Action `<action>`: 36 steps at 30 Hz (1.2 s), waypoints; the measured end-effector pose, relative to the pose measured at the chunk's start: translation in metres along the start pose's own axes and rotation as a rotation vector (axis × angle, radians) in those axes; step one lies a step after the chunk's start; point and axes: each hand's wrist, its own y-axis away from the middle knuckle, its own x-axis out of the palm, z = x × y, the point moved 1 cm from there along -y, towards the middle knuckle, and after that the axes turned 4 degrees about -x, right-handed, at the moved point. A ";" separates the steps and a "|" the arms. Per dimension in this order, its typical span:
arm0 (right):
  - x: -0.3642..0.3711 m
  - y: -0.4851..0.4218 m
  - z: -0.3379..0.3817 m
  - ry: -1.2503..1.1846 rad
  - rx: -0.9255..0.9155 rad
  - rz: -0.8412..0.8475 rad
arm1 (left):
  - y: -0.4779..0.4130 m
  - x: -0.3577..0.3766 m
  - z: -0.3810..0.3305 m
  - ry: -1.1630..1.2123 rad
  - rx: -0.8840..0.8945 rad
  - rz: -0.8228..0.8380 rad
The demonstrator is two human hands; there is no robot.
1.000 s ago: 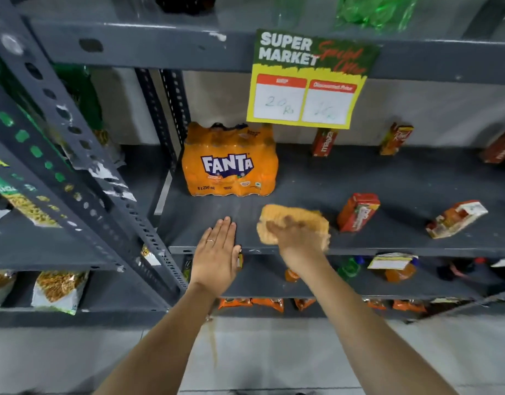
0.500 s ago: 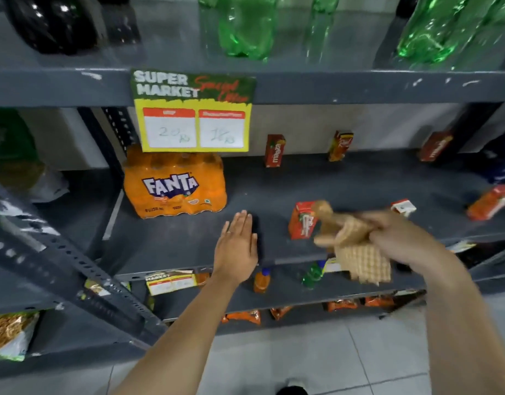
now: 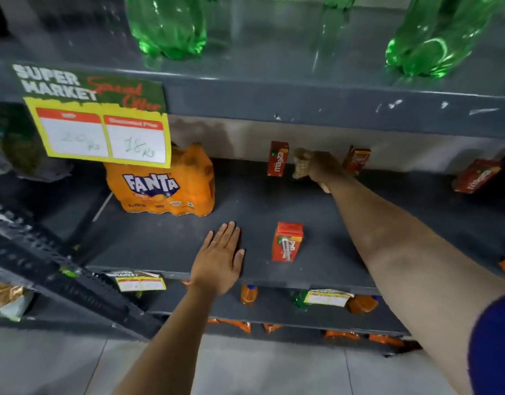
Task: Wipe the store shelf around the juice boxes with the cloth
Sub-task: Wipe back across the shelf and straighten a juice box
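The dark grey shelf (image 3: 165,240) carries several red juice boxes. One juice box (image 3: 286,242) stands near the front edge, a second (image 3: 277,158) stands at the back wall, a third (image 3: 358,159) stands further right at the back. My right hand (image 3: 324,166) reaches to the back of the shelf between those two rear boxes, shut on a tan waffle cloth (image 3: 301,163), most of it hidden by the hand. My left hand (image 3: 220,259) lies flat and open on the front edge of the shelf, left of the front box.
An orange Fanta pack (image 3: 163,189) sits at the shelf's left. A yellow price sign (image 3: 103,132) hangs from the upper shelf, which holds green bottles (image 3: 168,27). Another red box (image 3: 476,176) leans at the far right. Small bottles (image 3: 248,294) and packets fill the lower shelves.
My right hand has carried the cloth from the front right of the shelf to the back wall between two boxes. My view has shifted right and closer. The left hand stays flat.
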 end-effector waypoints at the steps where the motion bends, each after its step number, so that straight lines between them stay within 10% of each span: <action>1: 0.008 -0.008 -0.008 0.066 0.001 0.022 | 0.001 -0.001 -0.001 0.002 0.000 -0.003; 14: 0.070 0.093 -0.057 0.645 -0.066 0.070 | 0.003 0.002 -0.002 0.012 -0.005 -0.052; 21: 0.031 0.160 -0.047 0.380 -0.057 0.318 | 0.003 0.001 -0.003 -0.010 -0.011 -0.023; 27: -0.011 0.059 -0.023 0.149 0.142 0.049 | 0.002 0.002 -0.001 0.001 -0.014 0.001; 36: 0.078 0.101 -0.061 0.576 -0.006 0.090 | 0.003 0.001 -0.001 -0.001 -0.017 -0.012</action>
